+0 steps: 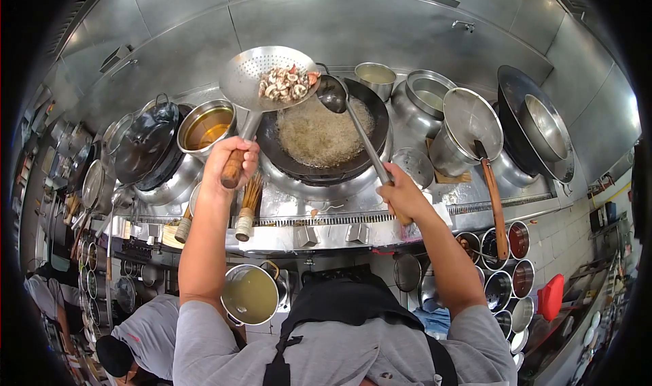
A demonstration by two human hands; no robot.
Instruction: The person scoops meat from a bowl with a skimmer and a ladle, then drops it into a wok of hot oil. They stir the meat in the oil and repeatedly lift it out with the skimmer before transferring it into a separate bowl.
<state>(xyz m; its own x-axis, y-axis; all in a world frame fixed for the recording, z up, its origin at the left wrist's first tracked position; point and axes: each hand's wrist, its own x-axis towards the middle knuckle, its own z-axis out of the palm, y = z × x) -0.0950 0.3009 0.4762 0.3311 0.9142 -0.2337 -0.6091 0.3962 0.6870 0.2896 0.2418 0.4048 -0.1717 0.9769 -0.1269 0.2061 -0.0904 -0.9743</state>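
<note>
My left hand (232,163) is closed round the wooden handle of a perforated metal strainer (238,73), raised over the left back edge of the wok. Sliced brown and white pieces (286,84), with some reddish ones, lie in the strainer. In my right hand (401,190) is the long handle of a ladle (365,138), its dark bowl up beside the strainer's right side. Below both tools, bubbling yellowish liquid (322,133) fills much of the black wok (272,156).
A pot of amber liquid (183,138) stands left of the wok. To the right are metal pots (375,80), a fine sieve (473,122) and a large tilted wok (513,90). Bamboo brushes (248,209) lie at the front. Two people (146,338) are at lower left.
</note>
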